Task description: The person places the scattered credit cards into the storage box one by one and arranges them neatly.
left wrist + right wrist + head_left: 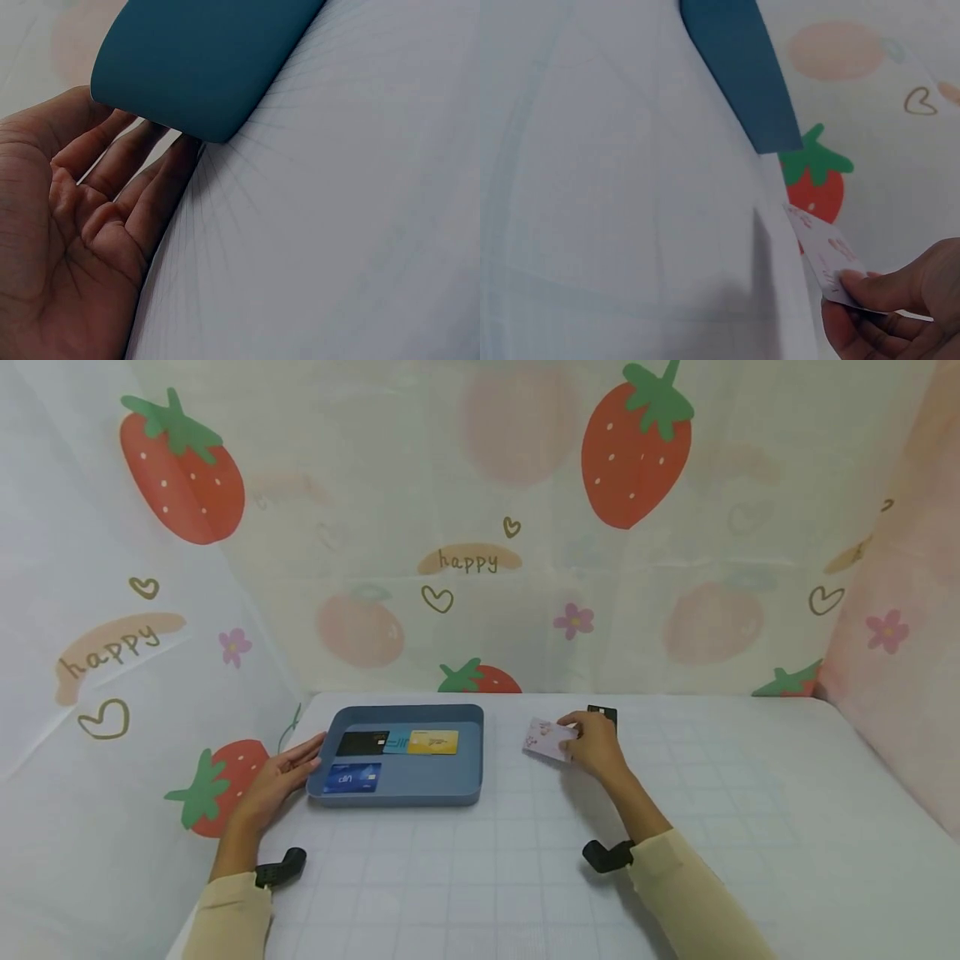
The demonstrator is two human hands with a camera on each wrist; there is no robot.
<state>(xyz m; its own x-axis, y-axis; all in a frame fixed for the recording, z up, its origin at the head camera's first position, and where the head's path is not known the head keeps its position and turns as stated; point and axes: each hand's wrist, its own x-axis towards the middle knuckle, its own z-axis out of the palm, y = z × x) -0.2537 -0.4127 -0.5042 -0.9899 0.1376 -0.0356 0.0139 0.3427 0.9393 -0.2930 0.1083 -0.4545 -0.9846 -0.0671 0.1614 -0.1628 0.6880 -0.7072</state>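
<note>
A pale pink-and-white patterned card is pinched between the thumb and fingers of my right hand, to the right of the tray. In the right wrist view that card tilts above the table. My left hand touches the left end of the blue tray, fingers extended along its outer wall. Inside the tray lie a black card, a yellow card, a partly covered teal card between them, and a blue VIP card.
Another black card shows just behind my right hand, partly hidden; I cannot tell whether the hand touches it. A white cloth with a faint grid covers the table. Strawberry-printed curtains hang behind and at both sides.
</note>
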